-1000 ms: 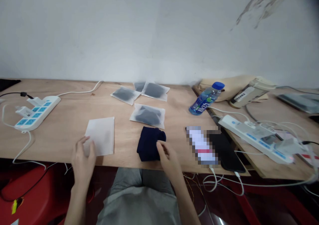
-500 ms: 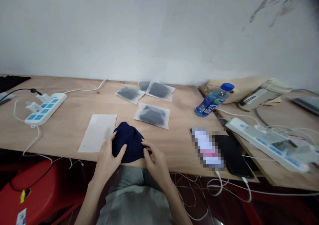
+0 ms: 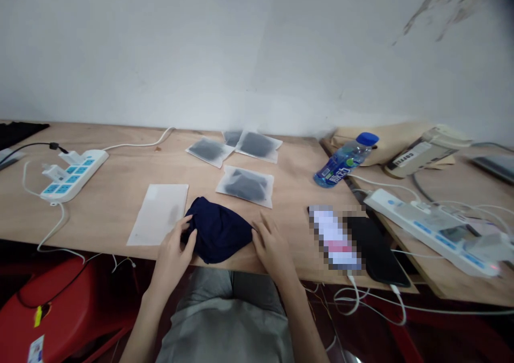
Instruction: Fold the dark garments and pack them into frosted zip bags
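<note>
A dark navy cloth (image 3: 218, 232) lies spread near the front edge of the wooden table (image 3: 112, 191). My left hand (image 3: 173, 248) pinches its left edge, fingers curled on the fabric. At the cloth's right edge my right hand (image 3: 272, 242) rests with fingers pressed flat on it. An empty frosted plastic bag (image 3: 159, 213) lies flat just left of the cloth. Three similar bags with dark cloth inside (image 3: 245, 185) lie further back on the table.
A white and blue power strip (image 3: 72, 175) with cables sits at the far left. A blue-capped water bottle (image 3: 344, 160) lies at the right, with a black phone (image 3: 375, 250), a second power strip (image 3: 425, 229) and tangled cables. A red chair (image 3: 48, 304) stands below left.
The cloth went from a folded bundle to a wider, flatter shape. My left hand left the empty bag and took the cloth's left edge; my right hand moved to its right edge.
</note>
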A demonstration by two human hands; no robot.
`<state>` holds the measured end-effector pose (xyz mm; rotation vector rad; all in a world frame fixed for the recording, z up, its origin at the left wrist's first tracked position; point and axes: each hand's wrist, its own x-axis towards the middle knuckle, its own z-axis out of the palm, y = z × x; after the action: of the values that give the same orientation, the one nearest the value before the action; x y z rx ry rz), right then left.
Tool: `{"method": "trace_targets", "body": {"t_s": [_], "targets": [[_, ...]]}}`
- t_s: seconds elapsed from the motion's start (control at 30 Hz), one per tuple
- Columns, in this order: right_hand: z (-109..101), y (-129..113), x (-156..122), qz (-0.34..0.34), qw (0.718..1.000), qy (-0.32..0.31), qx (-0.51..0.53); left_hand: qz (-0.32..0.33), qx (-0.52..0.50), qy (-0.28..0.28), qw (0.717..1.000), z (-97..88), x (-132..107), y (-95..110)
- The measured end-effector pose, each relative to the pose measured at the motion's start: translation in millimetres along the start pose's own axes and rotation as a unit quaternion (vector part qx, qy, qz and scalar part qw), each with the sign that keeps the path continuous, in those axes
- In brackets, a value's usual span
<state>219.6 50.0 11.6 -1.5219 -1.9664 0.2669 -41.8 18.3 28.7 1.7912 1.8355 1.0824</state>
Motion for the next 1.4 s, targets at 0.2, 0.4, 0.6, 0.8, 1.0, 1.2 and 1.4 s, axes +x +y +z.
{"method": "trace_targets", "body": {"t_s": [0.2, 0.4, 0.6, 0.8, 1.0, 1.2, 1.4], "targets": [[2, -52, -17, 0.023, 0.979, -0.027, 0.203, 0.008, -0.019, 0.048, 0.999, 9.0, -5, 26], [15, -69, -29, 0.082, 0.908, -0.144, 0.384, 0.007, -0.109, -0.033, 0.993, 23.8, -13, 63], [19, -51, -24, 0.211, 0.85, -0.121, 0.467, 0.121, -0.094, -0.129, 0.98, 30.9, -18, 74], [-7, -6, -16, 0.285, 0.875, -0.03, 0.39, 0.151, 0.07, -0.036, 0.985, 25.4, -11, 38], [-30, 34, -13, 0.249, 0.911, 0.062, 0.324, 0.146, 0.141, -0.023, 0.979, 16.0, -9, 8], [-34, 51, -12, 0.235, 0.928, 0.083, 0.276, 0.031, 0.088, 0.059, 0.994, 13.8, -2, 3], [-45, 73, -11, 0.249, 0.942, 0.099, 0.203, -0.05, 0.152, 0.165, 0.973, -16.2, 16, -25]]}}
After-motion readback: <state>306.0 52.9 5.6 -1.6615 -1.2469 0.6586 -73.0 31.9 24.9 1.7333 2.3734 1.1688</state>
